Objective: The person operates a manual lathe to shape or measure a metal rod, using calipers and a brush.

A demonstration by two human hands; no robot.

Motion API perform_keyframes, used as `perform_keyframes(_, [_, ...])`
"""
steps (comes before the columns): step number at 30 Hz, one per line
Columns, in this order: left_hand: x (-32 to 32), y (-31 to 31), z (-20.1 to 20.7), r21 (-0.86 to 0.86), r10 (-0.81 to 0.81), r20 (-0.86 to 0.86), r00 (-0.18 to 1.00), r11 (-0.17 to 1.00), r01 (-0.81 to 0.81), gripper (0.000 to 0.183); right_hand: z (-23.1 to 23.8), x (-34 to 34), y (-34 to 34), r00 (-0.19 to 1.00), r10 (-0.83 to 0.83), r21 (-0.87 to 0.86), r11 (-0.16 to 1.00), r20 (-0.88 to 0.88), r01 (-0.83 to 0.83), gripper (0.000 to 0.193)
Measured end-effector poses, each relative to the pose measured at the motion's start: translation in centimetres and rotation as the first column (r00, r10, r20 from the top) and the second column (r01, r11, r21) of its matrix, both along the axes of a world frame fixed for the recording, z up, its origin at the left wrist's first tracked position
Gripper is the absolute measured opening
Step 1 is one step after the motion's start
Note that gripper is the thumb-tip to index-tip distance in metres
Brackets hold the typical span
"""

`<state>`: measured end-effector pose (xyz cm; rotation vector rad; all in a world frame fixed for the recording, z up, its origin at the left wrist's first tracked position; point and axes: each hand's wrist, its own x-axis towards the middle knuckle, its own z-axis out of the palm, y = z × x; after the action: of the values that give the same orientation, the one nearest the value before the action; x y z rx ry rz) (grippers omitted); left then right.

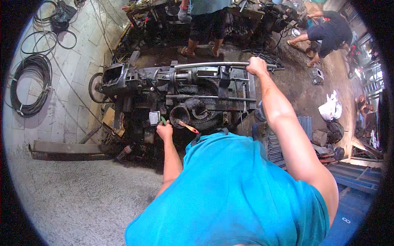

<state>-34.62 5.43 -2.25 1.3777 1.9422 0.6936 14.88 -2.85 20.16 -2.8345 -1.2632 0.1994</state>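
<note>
A black, greasy machine that looks like a lathe (137, 78) stretches across in front of me. Along its far side runs a long metal rod (209, 64), and my right hand (257, 67) is closed around it near its right end. At the near side of the machine, my left hand (165, 130) has its fingers closed on a small green piece (163, 120), perhaps a handle; its full shape is hidden. Just beyond that hand sits a pale square box or plate (154, 118). A brush with an orange-tipped handle (189, 127) leans out of a round dirty pot (179, 115).
Two other people (205, 20) (330, 33) are beyond the machine. Coiled black cable (30, 85) lies on the left floor. Stacked metal rods (276, 143) are by my right side, near a white bag (330, 107). A wrench (244, 97) rests on the machine's right end.
</note>
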Motion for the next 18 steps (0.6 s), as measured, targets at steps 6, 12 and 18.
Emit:
perform_keyframes(6, [0.2, 1.4, -1.1, -0.006, 0.025, -0.001, 1.0, 1.0, -0.025, 0.033, -1.4, 1.7, -0.1, 1.0, 0.024, -0.04, 0.999, 0.009, -0.024, 0.029])
perform_keyframes(12, [0.5, 0.8, -0.8, 0.006, 0.022, 0.011, 1.0, 1.0, -0.022, 0.033, -1.0, 1.0, -0.2, 1.0, 0.007, -0.015, 1.0, 0.007, -0.007, 0.03])
perform_keyframes(18, [1.4, 0.7, 0.4, -0.009, 0.033, 0.029, 0.999, 0.999, -0.032, 0.033, -1.4, 1.7, -0.4, 0.999, 0.003, -0.038, 0.999, 0.037, -0.001, 0.028])
